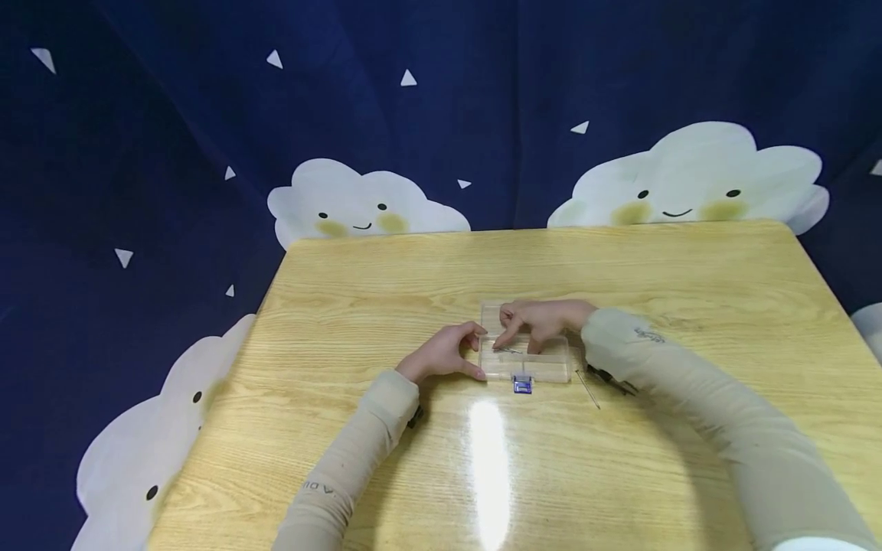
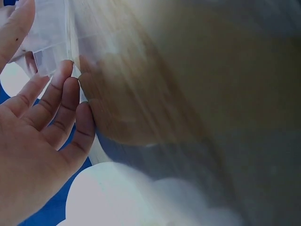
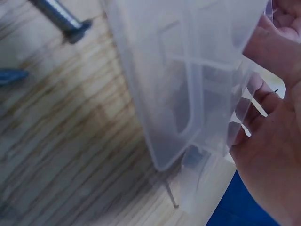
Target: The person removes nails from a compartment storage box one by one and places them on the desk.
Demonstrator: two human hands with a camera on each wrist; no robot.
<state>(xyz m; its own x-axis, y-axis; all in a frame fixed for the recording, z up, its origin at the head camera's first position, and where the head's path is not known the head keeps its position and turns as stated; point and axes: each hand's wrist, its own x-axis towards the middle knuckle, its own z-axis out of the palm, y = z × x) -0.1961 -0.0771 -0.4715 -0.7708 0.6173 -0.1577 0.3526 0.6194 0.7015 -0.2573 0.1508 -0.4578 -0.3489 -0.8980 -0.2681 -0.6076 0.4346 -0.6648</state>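
Clear plastic, a small compartment box (image 1: 527,358) lies near the middle of a pale wooden table (image 1: 386,291), seen from the head camera. The left hand (image 1: 446,353) sits just left of the box, its forefinger and thumb curved against the box's left edge. The right hand (image 1: 540,320) rests over the far part of the box, its fingers bent down and pinching a thin metal pin (image 1: 508,350) inside a compartment. A blue latch (image 1: 522,385) hangs at the box's near edge. Just right of the box a long thin needle (image 1: 588,389) lies on the table. Behind the table hangs a dark blue cloth (image 1: 172,153) printed with smiling white clouds.

From the left wrist camera, the left hand (image 2: 33,141) shows straightish fingers (image 2: 63,101) touching the box's clear wall (image 2: 54,37).

From the right wrist camera, the box (image 3: 188,70) fills the middle, the right hand (image 3: 270,136) curled against its right side. Left of the box, a grey metal rod (image 3: 61,16) lies on the wood.
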